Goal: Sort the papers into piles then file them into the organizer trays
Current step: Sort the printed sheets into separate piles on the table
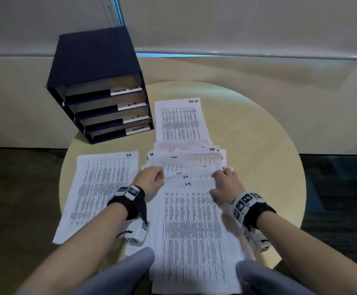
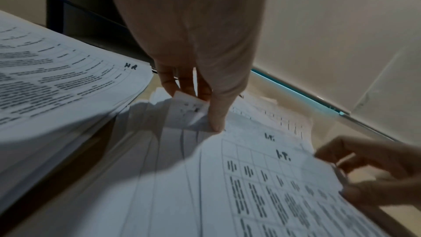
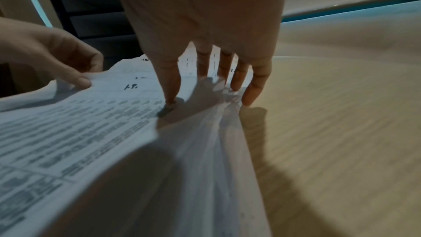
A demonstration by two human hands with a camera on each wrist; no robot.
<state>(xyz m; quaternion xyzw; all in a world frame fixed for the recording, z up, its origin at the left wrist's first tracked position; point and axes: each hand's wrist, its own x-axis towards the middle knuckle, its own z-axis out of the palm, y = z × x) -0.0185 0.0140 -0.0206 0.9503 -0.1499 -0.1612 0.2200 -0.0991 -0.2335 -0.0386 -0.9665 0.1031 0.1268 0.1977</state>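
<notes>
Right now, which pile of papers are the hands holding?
The fanned middle pile marked I.T.; left hand and right hand pinch its top corners. The H.R. pile and Task List pile lie untouched.

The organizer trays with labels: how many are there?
4, stacked in the dark organizer at the table's far left: TASK LIST tray on top, then H.R. tray, I.T. tray, and ADMIN tray lowest. None seems hidden.

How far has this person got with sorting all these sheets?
Sorting is partway. One printed pile marked HR lies at the left of the round pale wooden table, another marked Task List further back. The left hand and right hand pinch the top corners of a printed sheet marked I.T., over an unsorted fanned heap. The dark blue organizer's four labelled trays look unfilled.
</notes>
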